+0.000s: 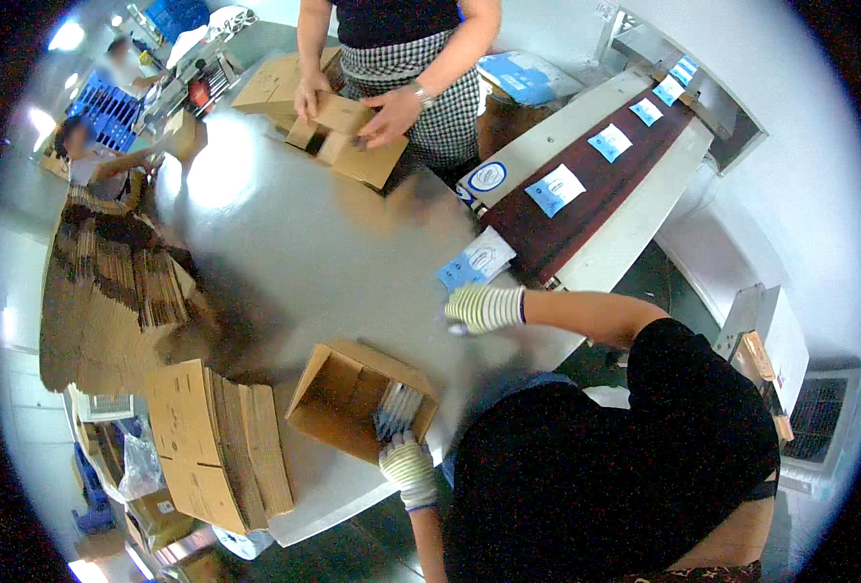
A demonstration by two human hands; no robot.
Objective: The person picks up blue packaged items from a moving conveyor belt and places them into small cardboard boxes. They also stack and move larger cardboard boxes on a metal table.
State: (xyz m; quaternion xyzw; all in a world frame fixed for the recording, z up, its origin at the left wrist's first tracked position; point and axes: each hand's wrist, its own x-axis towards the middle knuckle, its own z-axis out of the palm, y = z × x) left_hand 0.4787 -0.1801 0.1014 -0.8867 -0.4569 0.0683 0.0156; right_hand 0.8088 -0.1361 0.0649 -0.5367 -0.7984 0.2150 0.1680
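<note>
My right hand [486, 309], in a striped knit glove, hovers over the grey table beside the conveyor's end. Its fingers are loosely apart, and nothing shows in them. Just beyond lies a blue-and-white packet [477, 258]. My left hand [408, 470], gloved the same way, grips the near wall of an open cardboard box [338, 394], fingers over the rim. Inside that box, several packets [398, 408] stand in a row against one side, close to my left fingertips.
A conveyor belt [601, 189] carries several spaced packets. Across the table [285, 243], a person [406, 78] in a checked apron handles a cardboard carton [367, 160]. Flattened cartons [222, 447] are stacked left of my box, with more piles [110, 291] behind. Another person [90, 160] works far left.
</note>
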